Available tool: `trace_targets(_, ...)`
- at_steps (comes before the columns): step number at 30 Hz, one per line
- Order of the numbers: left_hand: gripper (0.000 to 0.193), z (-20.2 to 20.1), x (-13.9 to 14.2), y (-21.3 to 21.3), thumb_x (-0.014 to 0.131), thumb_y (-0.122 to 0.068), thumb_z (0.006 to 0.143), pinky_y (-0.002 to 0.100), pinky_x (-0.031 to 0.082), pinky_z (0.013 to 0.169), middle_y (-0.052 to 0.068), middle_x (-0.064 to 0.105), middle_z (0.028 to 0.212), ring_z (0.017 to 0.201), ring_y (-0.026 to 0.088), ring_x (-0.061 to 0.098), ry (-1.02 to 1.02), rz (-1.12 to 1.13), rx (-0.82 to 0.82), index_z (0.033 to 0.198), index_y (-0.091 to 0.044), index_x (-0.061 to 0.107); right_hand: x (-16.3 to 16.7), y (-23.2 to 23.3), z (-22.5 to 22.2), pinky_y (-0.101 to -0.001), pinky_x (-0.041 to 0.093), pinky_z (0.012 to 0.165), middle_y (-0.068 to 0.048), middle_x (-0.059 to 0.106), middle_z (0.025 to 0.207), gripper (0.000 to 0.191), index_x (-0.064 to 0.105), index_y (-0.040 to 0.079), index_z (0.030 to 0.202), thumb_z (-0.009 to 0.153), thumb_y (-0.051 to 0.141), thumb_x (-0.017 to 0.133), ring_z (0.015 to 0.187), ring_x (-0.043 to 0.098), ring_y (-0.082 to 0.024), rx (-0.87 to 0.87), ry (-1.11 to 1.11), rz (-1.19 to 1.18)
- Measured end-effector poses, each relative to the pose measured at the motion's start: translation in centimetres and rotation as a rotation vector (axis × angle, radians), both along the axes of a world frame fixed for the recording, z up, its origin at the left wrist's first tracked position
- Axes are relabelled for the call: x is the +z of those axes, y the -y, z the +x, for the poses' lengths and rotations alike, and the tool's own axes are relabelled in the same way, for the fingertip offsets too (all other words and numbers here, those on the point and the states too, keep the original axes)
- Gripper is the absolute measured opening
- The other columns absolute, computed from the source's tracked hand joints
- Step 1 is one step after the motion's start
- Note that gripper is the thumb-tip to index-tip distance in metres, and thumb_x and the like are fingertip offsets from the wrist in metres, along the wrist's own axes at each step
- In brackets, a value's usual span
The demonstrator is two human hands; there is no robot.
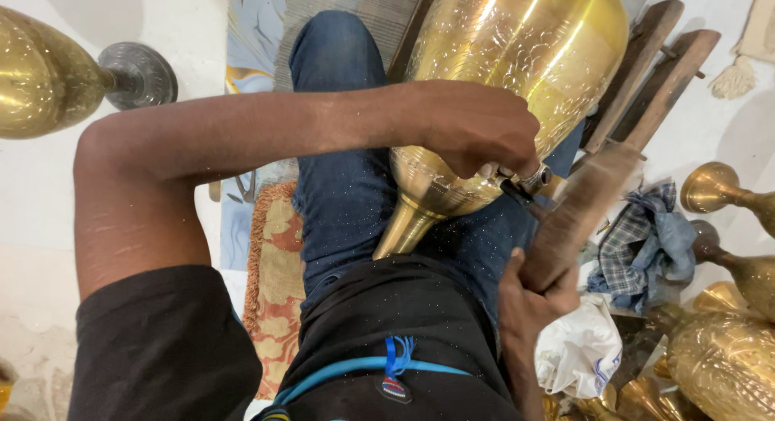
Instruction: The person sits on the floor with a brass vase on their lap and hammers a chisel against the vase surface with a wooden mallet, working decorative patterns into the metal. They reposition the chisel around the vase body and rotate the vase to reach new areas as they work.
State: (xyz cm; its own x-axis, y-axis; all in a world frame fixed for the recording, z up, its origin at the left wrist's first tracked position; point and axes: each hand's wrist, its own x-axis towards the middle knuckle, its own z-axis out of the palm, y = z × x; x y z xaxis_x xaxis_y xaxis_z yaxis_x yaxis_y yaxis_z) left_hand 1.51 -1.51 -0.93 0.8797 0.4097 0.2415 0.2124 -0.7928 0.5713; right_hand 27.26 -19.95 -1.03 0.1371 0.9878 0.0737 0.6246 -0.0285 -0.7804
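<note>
a large engraved brass vase (517, 58) lies tilted across the person's lap on the blue jeans (347, 187), its narrow neck pointing down toward the waist. the left hand (476, 126) reaches over the vase's lower body, fingers curled tight round a small metal chisel (529, 181) whose tip meets the brass just below them. the right hand (529, 300) grips the handle of a flat wooden mallet (581, 211), fingers closed about it, its blurred head just beside the chisel's end. more brass vases (726, 356) stand at right on the floor, near a checked cloth (638, 235) and a white plastic bag (577, 352). another brass vase (48, 74) lies at upper left.
</note>
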Motion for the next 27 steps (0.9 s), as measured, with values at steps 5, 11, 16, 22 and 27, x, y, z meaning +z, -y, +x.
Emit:
trace_targets(5,0.021,0.1,-0.3,0.1,0.074,0.006,0.066,0.041,0.040,0.042,0.006,0.054,0.056,0.053,0.023,0.059,0.084,0.044,0.029,0.067,-0.003,0.055,0.7,-0.5,0.8,-0.0305,0.056,0.080,-0.010,0.068,0.098,0.040,0.059,-0.007,0.124,0.090,0.000,0.079,0.089,0.069,-0.019,0.110,0.223,-0.020)
trace_targets(11,0.020,0.5,-0.3,0.2,0.072,0.009,0.071,0.037,0.042,0.040,0.005,0.056,0.057,0.053,0.021,0.060,0.065,0.071,0.042,0.068,-0.002,0.055,2.2,-0.4,0.3,-0.0307,0.060,0.067,-0.009,0.067,0.090,0.036,0.056,-0.002,0.115,0.092,0.004,0.083,0.074,0.066,-0.018,-0.073,-0.322,-0.022)
trace_targets(16,0.020,0.2,-0.1,0.3,0.073,0.007,0.070,0.039,0.043,0.041,0.005,0.055,0.058,0.055,0.022,0.061,-0.005,0.002,0.040,0.067,-0.004,0.056,1.9,-1.0,-0.7,-0.0306,0.058,0.080,-0.008,0.067,0.111,0.041,0.057,-0.003,0.129,0.094,0.001,0.080,0.091,0.069,-0.017,-0.044,-0.143,-0.025)
trace_targets(22,0.018,0.2,-0.2,0.3,0.075,0.005,0.073,0.042,0.044,0.043,0.009,0.058,0.060,0.059,0.025,0.065,0.064,0.021,0.042,0.069,-0.002,0.058,1.5,-0.8,0.9,-0.0306,0.058,0.076,-0.009,0.068,0.098,0.037,0.062,-0.002,0.120,0.088,-0.003,0.080,0.085,0.068,-0.017,-0.006,0.000,-0.187)
trace_targets(27,0.022,-0.2,-0.1,0.2,0.080,-0.004,0.061,0.046,0.046,0.049,0.014,0.060,0.063,0.063,0.036,0.064,0.222,0.184,0.067,0.073,-0.003,0.061,1.3,-0.5,1.0,-0.0302,0.056,0.063,-0.009,0.066,0.091,0.026,0.061,0.001,0.108,0.091,-0.002,0.081,0.072,0.065,-0.016,-0.091,-0.155,-0.089)
